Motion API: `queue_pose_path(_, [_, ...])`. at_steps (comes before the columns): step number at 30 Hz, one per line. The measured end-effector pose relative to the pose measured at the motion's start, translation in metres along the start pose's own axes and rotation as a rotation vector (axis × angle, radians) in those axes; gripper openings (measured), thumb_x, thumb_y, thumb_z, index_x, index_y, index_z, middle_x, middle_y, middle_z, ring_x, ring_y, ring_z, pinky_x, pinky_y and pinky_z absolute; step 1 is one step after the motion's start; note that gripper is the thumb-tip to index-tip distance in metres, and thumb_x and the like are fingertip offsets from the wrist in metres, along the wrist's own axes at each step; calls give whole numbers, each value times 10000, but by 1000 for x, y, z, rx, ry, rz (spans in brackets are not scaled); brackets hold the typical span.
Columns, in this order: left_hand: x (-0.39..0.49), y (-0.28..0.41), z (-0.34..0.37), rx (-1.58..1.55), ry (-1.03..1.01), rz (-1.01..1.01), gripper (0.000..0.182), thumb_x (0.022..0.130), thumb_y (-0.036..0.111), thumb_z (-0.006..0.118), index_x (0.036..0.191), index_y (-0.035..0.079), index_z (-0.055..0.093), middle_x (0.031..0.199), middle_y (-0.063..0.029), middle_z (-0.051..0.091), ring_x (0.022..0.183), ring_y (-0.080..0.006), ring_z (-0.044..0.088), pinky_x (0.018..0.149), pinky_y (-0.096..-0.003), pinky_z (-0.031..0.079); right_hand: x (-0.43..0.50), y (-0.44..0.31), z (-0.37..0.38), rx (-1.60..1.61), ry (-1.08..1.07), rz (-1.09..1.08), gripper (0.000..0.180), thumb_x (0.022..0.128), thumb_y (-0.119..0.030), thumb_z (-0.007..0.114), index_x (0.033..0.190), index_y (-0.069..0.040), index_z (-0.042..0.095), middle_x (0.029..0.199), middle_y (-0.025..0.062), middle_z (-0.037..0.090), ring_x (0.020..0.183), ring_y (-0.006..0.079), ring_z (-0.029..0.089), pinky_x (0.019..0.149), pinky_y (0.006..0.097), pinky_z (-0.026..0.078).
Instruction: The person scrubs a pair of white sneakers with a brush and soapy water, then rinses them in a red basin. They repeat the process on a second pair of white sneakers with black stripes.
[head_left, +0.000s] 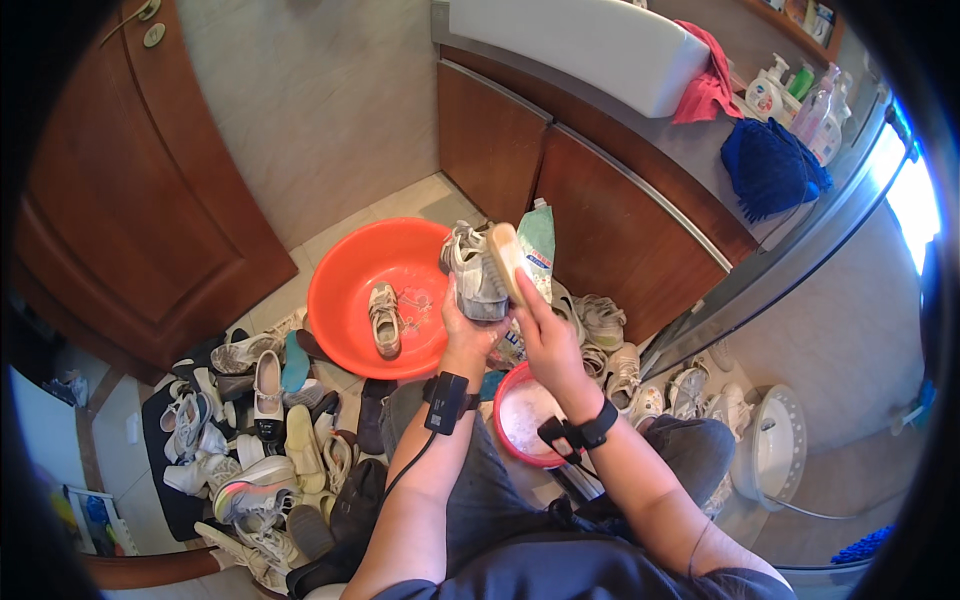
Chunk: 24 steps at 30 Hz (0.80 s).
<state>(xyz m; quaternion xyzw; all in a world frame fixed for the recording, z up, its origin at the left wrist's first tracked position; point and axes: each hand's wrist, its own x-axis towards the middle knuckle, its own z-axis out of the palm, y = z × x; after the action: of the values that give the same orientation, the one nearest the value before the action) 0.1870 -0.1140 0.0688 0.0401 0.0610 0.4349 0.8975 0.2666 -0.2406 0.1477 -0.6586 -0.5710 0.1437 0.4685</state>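
My left hand holds a grey-white sneaker from below, at the right rim of a large red-orange plastic basin. In my right hand is a scrubbing brush with a pale wooden back, held against the sneaker's side; its bristles are hidden. A second sneaker, beige and white, lies inside the basin. Below my hands stands a small pink-red bucket with foamy water. A green-and-white bag with printing stands behind the brush.
Many shoes are piled at the left, and more shoes line the right. A white plastic basin leans at the right. Wooden cabinets stand ahead under a white sink. A wooden door is at the left.
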Motion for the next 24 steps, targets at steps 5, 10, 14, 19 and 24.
queue_pose_path(5, [4,4,-11,67,-52,2,509,957,499,456,1190,73,610,1092,-161,664,993,-329,636,890,-461,519,-45,10,9,-155,-112,-9,495,934,-90,575,1416,-178,504,1007,233,666,859,348,684,756,376,540])
queue_pose_path(10, [7,-13,-5,444,22,197,563,960,334,509,1421,37,385,1309,-153,532,1172,-298,558,970,-433,484,-15,22,-11,-324,-30,-173,519,935,-192,575,1431,-300,470,817,175,658,712,367,654,615,461,516])
queue_pose_path(14, [4,-23,2,922,-193,378,822,891,164,598,1546,19,125,1538,-160,276,1395,-263,327,1131,-370,298,37,15,-33,-518,-47,-222,491,952,-254,543,1427,-340,458,797,158,662,693,358,657,614,465,527])
queue_pose_path(19, [1,-23,3,959,-354,366,885,859,149,641,1553,15,107,1546,-165,243,1414,-255,278,1159,-354,230,65,21,-58,-570,40,-321,491,951,-263,538,1427,-347,451,764,147,643,642,354,646,565,471,518])
queue_pose_path(24, [1,-20,-10,1127,-244,312,924,828,204,688,1554,41,141,1466,-199,399,1312,-261,445,1101,-363,341,9,38,-71,-696,-222,-471,530,927,-261,591,1422,-395,456,652,84,549,503,277,593,448,403,481])
